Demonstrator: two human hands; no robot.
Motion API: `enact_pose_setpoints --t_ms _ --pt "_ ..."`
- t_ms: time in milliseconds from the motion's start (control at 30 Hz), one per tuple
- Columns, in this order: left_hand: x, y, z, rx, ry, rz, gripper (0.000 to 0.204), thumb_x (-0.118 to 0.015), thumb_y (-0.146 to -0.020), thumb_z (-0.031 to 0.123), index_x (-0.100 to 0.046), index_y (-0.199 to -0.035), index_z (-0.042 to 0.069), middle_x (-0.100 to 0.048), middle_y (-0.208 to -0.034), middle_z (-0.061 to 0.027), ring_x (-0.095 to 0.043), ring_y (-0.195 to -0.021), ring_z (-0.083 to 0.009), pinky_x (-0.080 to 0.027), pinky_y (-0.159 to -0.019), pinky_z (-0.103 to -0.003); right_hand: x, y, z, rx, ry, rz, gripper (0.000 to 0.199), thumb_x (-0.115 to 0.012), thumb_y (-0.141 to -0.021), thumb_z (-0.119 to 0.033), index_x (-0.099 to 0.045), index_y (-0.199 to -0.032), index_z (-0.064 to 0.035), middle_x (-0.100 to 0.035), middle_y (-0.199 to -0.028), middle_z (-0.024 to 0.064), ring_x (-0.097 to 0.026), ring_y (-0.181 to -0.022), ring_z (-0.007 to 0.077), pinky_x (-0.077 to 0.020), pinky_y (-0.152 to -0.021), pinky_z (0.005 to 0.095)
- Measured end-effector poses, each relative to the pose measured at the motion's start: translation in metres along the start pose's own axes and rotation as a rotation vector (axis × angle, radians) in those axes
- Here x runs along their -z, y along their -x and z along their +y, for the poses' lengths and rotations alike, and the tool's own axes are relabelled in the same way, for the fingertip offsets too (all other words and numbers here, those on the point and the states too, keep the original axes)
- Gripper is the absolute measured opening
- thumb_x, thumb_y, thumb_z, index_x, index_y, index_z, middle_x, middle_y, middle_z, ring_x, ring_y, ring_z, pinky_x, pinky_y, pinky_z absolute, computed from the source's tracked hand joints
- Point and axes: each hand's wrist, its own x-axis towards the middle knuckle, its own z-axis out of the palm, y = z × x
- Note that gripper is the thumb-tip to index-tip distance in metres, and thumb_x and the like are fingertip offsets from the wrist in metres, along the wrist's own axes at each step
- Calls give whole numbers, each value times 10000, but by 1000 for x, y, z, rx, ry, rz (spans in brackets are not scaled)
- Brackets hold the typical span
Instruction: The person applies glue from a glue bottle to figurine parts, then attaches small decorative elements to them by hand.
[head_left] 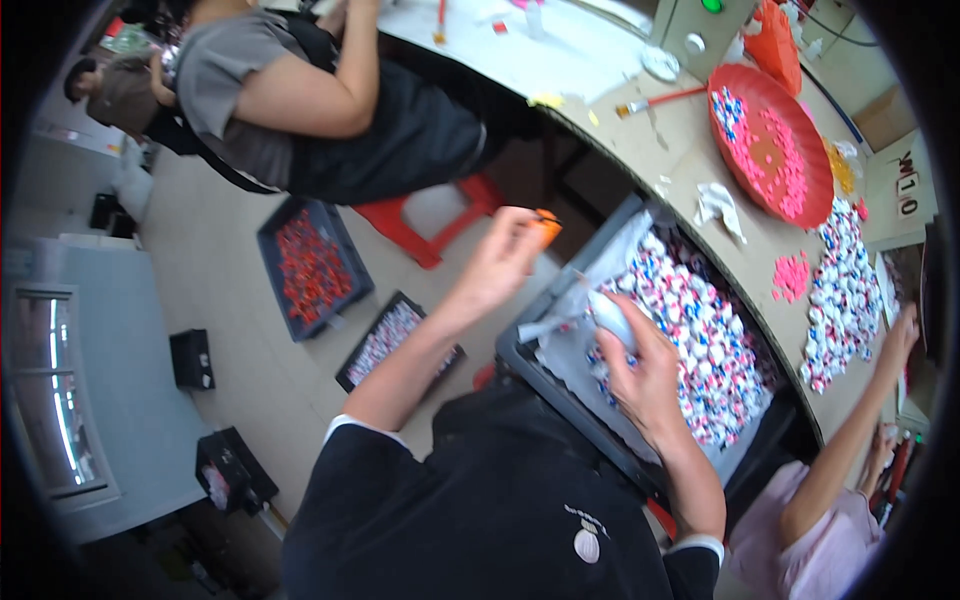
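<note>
My left hand (500, 255) is raised over the floor to the left of a dark grey crate, its fingers closed on a small orange and black object (547, 228) whose kind I cannot make out. Over the crate's near left part, my right hand (645, 370) grips a smooth, rounded whitish object (611, 318), partly covered by the fingers. Below it the crate (535, 375), lined with a pale plastic sheet (600, 265), holds many small white, blue and pink pieces (690, 330).
A worktable (690, 165) curves along the far side, bearing a red bowl (825, 190) of pink pieces, a brush (650, 102) and a white-and-blue heap (840, 300). Co-workers sit at far left and right. A red stool (430, 245) and filled trays (365, 280) stand on the floor.
</note>
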Motion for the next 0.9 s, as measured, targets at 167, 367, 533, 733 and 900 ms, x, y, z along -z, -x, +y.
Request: enact_pose_setpoints --t_ms 167,367,533,733,900 --pt "-73 -66 49 -408 -394 -96 280 -658 -811 247 -620 -930 -4 -649 -777 -160 -645 -717 -249 -498 -656 -346 44 26 -2 -127 52 180 330 -632 -831 -67 -579 -1147 13 -649 -996 182 -647 -894 230 -495 -772 309" --pt "-128 -128 86 -717 -561 66 486 -707 -779 301 -582 -1110 -32 -620 -959 -206 -604 -873 -296 -468 -760 -378 73 48 1 -167 -25 354 353 -650 -823 -75 -573 -1157 12 -653 -990 176 -647 -884 232 -499 -762 307" --pt "-159 -109 87 -856 -652 -55 188 -644 -820 132 -644 -950 -3 -626 -898 -151 -591 -846 -285 -454 -752 -372 101 75 27 -196 -33 543 376 -651 -826 -100 -559 -1174 10 -657 -997 175 -652 -915 229 -494 -783 299" --pt "-221 -89 60 -1067 -687 -432 114 -623 -818 66 -651 -899 -10 -624 -834 -133 -597 -760 -285 -475 -664 -348 123 90 47 -267 -167 698 389 -644 -847 -146 -546 -1195 -3 -668 -958 156 -658 -864 202 -499 -752 290" --pt "-262 -86 59 -939 -733 -521 130 -641 -824 99 -672 -913 9 -613 -807 -113 -593 -674 -208 -483 -579 -297 133 99 51 -244 -150 761 399 -656 -842 -167 -551 -1191 -5 -667 -965 151 -657 -860 193 -499 -746 287"
